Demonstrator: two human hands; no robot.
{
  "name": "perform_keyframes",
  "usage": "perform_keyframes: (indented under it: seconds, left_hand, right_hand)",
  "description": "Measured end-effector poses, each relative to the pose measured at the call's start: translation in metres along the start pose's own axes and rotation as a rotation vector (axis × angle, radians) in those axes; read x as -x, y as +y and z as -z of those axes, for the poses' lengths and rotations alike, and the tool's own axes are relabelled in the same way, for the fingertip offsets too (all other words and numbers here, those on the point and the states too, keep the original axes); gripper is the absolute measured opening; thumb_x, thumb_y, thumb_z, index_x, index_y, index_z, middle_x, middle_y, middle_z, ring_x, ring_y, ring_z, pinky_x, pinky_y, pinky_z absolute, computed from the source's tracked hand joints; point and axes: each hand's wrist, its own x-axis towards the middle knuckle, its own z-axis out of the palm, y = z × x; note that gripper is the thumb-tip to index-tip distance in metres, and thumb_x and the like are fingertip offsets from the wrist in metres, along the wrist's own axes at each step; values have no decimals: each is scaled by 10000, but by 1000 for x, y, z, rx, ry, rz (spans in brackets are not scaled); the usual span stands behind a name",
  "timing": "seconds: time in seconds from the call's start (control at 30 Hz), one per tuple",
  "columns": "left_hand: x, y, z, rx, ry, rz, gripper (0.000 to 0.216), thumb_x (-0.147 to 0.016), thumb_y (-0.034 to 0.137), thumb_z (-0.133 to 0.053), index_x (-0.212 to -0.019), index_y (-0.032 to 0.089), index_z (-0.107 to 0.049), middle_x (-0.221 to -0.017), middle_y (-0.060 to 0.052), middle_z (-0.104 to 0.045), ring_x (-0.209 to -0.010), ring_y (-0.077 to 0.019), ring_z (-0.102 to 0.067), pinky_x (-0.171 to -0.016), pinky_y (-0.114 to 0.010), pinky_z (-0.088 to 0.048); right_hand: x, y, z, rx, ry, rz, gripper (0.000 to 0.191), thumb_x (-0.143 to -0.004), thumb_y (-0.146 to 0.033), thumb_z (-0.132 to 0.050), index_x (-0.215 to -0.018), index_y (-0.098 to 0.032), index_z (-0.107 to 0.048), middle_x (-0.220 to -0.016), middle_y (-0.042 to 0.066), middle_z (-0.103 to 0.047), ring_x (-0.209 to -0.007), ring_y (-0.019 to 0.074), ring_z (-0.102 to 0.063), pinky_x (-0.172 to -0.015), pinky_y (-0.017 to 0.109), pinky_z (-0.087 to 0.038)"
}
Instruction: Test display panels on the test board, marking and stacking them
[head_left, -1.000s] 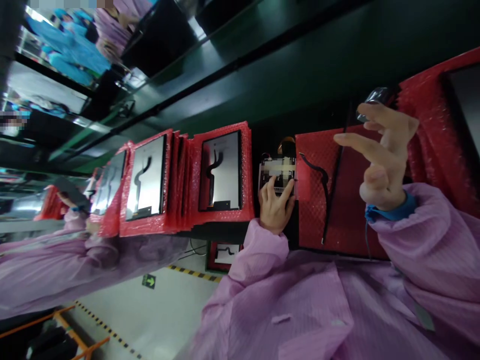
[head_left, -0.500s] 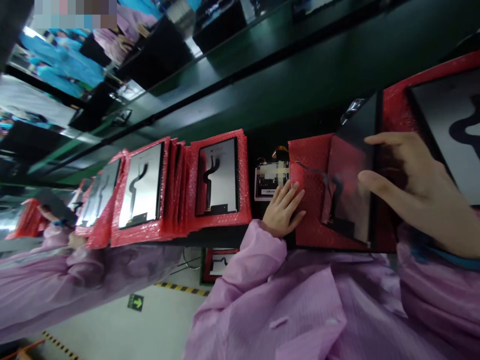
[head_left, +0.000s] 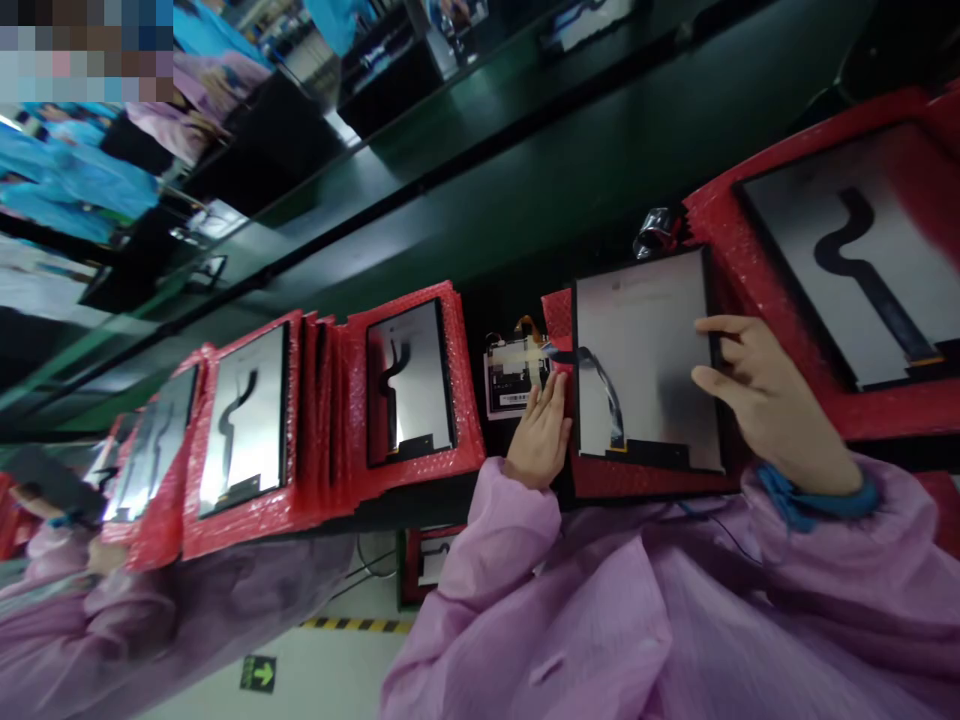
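Note:
A grey display panel (head_left: 645, 370) with a dark flex cable (head_left: 604, 385) lies face down on a red bubble-wrap sheet (head_left: 645, 482). My right hand (head_left: 765, 400) grips the panel's right edge, thumb and fingers curled over it. To the left, my left hand (head_left: 540, 435) lies flat with fingers stretched out. Its fingertips touch a small circuit board (head_left: 510, 375) and the left edge of the red sheet. Both arms wear pink sleeves, and a blue band shows at my right wrist.
Left of my hands, several panels in red bubble wrap (head_left: 409, 385) lean in a row along the dark bench (head_left: 525, 170). Another wrapped panel (head_left: 847, 260) lies at the right. A small shiny object (head_left: 652, 230) sits behind. A co-worker's pink sleeve (head_left: 75, 600) is at far left.
My right hand came down from the air, took the panel and laid it flat on the red sheet. My left hand slid from the small board towards the sheet's edge.

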Motion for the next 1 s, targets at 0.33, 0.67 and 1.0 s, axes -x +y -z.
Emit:
perform_keyframes:
  seconds: [0.33, 0.67, 1.0]
  left_hand:
    - [-11, 0, 26, 149, 142, -135, 527, -1069, 290, -396, -1580, 188, -323, -1516, -178, -553, -1518, -253, -412, -1224, -515, -390]
    - [-119, -43, 51, 37, 344, -55, 386, -1079, 313, -354, -1225, 159, -677, -1335, -128, -688, -1333, -233, -575, -1203, -477, -379]
    - [-109, -31, 65, -33, 60, -17, 292, -1034, 231, -417, -829, 211, -623, -897, -7, -721, -979, -180, -664, -1236, -480, -218]
  right_hand:
    - [-1, -14, -9, 742, 2, 223, 427, -932, -418, -503, -1225, -137, -636, -1299, 218, -557, -1143, 382, -548, -859, 544, -520]
    - [-83, -29, -100, 607, -473, 259, 279, -937, -299, -522, -728, -136, -611, -824, 105, -654, -873, 210, -560, -911, 394, -377]
    - [-70, -25, -97, 313, -459, 279, 170, -854, -250, -574, -719, -165, -514, -747, 30, -578, -740, 143, -461, -764, 307, -312]
